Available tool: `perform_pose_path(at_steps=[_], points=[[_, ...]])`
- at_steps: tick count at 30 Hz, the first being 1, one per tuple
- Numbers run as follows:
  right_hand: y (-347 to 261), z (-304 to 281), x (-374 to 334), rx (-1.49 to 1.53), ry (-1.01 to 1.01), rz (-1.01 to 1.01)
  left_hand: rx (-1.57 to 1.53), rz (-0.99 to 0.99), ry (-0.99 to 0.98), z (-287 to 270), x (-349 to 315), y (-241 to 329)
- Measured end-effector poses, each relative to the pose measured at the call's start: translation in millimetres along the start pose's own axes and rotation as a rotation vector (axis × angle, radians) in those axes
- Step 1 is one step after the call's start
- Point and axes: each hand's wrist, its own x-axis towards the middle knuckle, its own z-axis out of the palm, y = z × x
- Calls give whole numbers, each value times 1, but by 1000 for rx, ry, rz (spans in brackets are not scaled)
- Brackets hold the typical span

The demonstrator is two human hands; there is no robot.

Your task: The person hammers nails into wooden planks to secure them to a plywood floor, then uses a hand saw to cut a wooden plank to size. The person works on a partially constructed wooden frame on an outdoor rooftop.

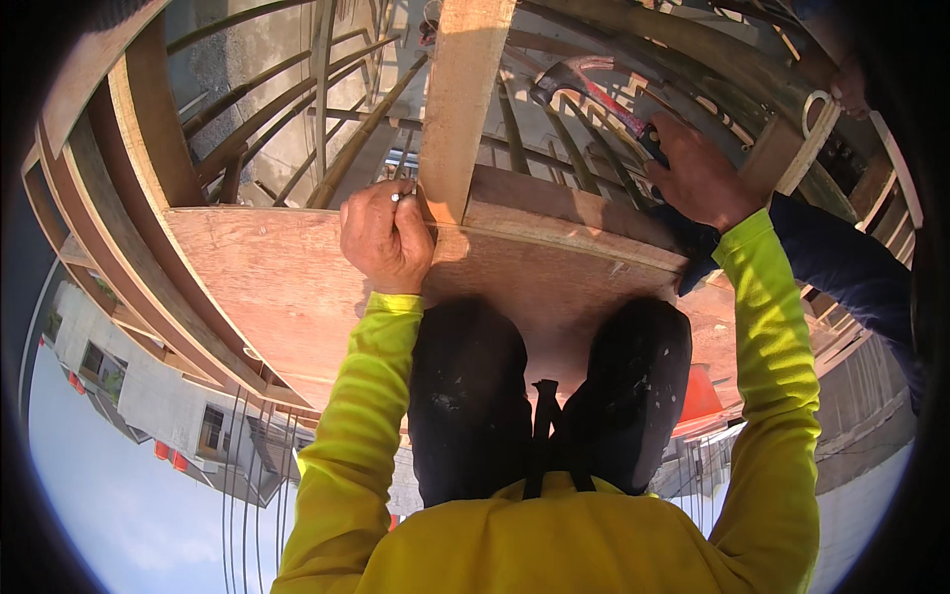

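- The claw hammer (pixel 597 91) is to the right of the thick wooden beam (pixel 463 109), up in the air and not touching it. Its metal head is nearer to the beam than its handle is. The handle is red and black.
- The right hand (pixel 698 170), also right of the beam, is closed all the way around the dark end of the hammer's handle.
- The left hand (pixel 389 236) is just left of the beam, by its near end. Its fingers are curled in tight, with the tips close to the beam's side. A small shiny spot shows at the fingers. I cannot tell if the hand has hold of something little.
- A wooden strip (pixel 569 220) goes off to the right from the beam's near end.
- A big reddish plywood sheet (pixel 262 272) spreads out on the near side of the beam, to its left and right.
- The person's two knees, in dark pants (pixel 470 386), are on the near side of the beam too.
- Another person's dark blue sleeve (pixel 841 259) comes in from far right of the beam.
- Long bamboo poles (pixel 368 139) are on both sides of the beam.
- Curved wooden boards (pixel 119 228) stand well to the left of the beam.
- A gray building (pixel 163 381) is far past those boards, left of the beam.
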Motion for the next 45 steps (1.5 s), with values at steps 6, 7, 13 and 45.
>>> perform_pose_path(at_steps=[6, 7, 13, 45], points=[[-58, 10, -135, 889, 148, 289, -475, -330, 4, -8, 20, 16], [-71, 12, -156, 1142, 115, 457, -462, -224, -87, -14, 32, 27], [-90, 22, -170, 1221, 161, 265, -372, -189, -370, -14, 76, 46], [-106, 82, -172, 1335, 329, 70, 243, -284, -1032, 35, 103, 71]])
